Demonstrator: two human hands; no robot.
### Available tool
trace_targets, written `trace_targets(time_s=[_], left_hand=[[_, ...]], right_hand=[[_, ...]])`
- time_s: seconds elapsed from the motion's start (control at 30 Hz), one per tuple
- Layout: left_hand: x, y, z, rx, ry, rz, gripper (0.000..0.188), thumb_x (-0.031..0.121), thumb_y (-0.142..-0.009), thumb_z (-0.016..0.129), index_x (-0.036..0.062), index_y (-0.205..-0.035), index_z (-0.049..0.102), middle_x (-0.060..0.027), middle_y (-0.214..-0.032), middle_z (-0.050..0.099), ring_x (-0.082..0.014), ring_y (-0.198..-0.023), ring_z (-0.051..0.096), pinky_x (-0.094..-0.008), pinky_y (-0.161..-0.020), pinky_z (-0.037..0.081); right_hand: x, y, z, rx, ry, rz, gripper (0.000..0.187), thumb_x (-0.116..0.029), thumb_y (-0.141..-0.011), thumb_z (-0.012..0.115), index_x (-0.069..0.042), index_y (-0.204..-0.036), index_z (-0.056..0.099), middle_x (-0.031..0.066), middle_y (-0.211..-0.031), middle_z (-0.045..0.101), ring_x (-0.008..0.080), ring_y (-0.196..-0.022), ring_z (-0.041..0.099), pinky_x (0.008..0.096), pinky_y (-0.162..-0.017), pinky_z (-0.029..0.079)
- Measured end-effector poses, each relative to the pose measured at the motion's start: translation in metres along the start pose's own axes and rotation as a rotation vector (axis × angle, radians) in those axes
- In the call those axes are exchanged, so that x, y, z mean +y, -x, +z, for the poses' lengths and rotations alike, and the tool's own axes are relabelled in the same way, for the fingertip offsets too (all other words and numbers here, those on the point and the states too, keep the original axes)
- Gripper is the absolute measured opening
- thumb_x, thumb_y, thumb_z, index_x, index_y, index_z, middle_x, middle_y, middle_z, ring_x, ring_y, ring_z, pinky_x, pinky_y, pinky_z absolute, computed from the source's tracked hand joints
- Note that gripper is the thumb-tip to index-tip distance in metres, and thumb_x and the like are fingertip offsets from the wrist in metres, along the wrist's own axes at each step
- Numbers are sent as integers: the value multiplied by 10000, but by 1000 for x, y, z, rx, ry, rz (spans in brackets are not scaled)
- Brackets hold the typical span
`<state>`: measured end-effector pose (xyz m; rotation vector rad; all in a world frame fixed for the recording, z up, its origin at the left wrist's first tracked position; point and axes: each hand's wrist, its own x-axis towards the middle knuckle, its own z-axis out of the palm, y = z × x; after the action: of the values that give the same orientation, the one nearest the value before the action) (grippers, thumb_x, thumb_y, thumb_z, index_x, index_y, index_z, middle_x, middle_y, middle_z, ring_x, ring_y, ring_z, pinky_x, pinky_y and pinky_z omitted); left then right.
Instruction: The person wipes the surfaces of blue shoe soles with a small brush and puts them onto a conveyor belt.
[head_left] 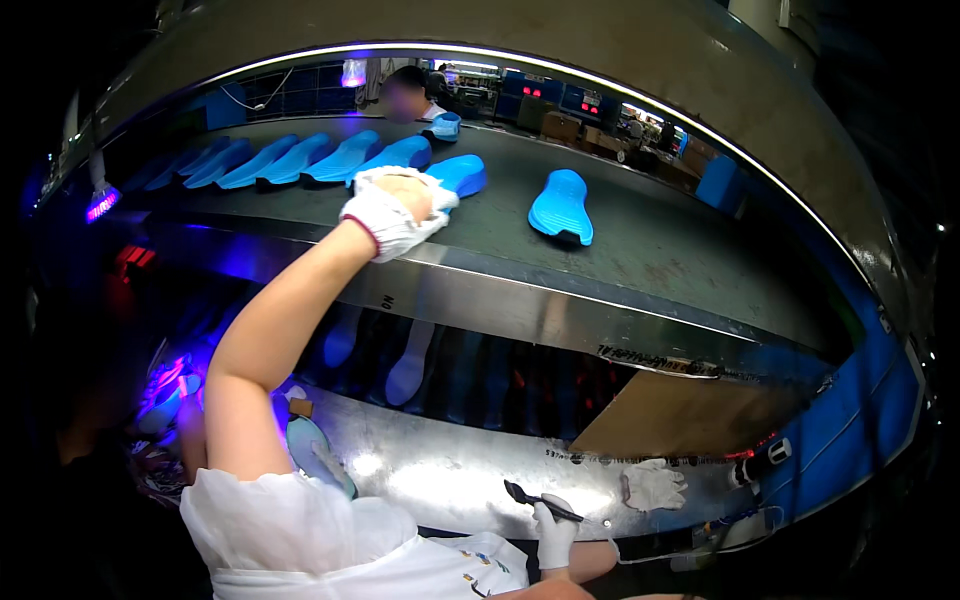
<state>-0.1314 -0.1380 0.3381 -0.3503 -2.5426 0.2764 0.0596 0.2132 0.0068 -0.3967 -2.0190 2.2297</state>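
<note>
My left hand (400, 210), in a white glove with a dark red cuff, reaches up over the green belt. Its fingers curl round the near end of a blue shoe sole (462, 174), partly hiding it. Left of it, several similar blue soles (355, 155) lie in a slanted row. One more blue sole (562, 207) lies apart on the right. Low in the view, my gloved right hand (554, 538) is closed round the handle of a black brush (518, 493), above the metal ledge (470, 460).
Under the belt, a darker level carries pale soles (410, 365). A cardboard sheet (690, 415) leans at the right, above a loose white glove (655, 485) and a dark cylinder (768, 460). A purple-lit lamp (102, 202) hangs left. Beyond the belt is another person (408, 95).
</note>
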Motion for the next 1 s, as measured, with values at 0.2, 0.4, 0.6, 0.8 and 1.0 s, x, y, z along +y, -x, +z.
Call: trace_targets(time_s=[0.2,0.4,0.6,0.8,1.0], left_hand=[[3,-48,20,-175,-20,-306,245,147,-826,501,45,-918,705,-162,-959,691,-325,-896,673,-424,-726,517],[-69,-54,52,-113,-89,-528,257,119,-806,555,84,-1014,702,-122,-1105,666,-300,-1022,640,-439,-814,497],[-1,-114,39,-41,312,-336,647,593,-892,375,54,-1111,658,-167,-1222,593,-338,-1199,512,-423,-1012,386],[150,-128,-16,-415,508,-227,714,599,-805,515,54,-1263,558,-240,-1409,391,-436,-1296,366,-596,-989,351],[107,-116,0,-448,439,-171,507,420,-809,574,151,-1239,590,-193,-1365,457,-389,-1231,461,-566,-945,411]], right_hand=[[14,3,3,11,21,45,276,-65,-781,697,11,-1037,625,55,-854,632,77,-635,539,201,-495,409],[31,8,2,-16,40,107,274,-91,-789,699,1,-1038,632,52,-892,643,81,-643,544,205,-506,417],[51,4,-5,-20,31,93,274,-108,-797,693,12,-1035,628,61,-881,644,94,-639,551,214,-514,428],[54,3,-17,12,7,83,274,-70,-823,651,22,-1074,589,80,-816,629,104,-634,580,195,-520,438],[50,9,-19,88,-27,106,279,-47,-834,627,43,-1091,565,82,-833,602,88,-617,534,183,-513,416]])
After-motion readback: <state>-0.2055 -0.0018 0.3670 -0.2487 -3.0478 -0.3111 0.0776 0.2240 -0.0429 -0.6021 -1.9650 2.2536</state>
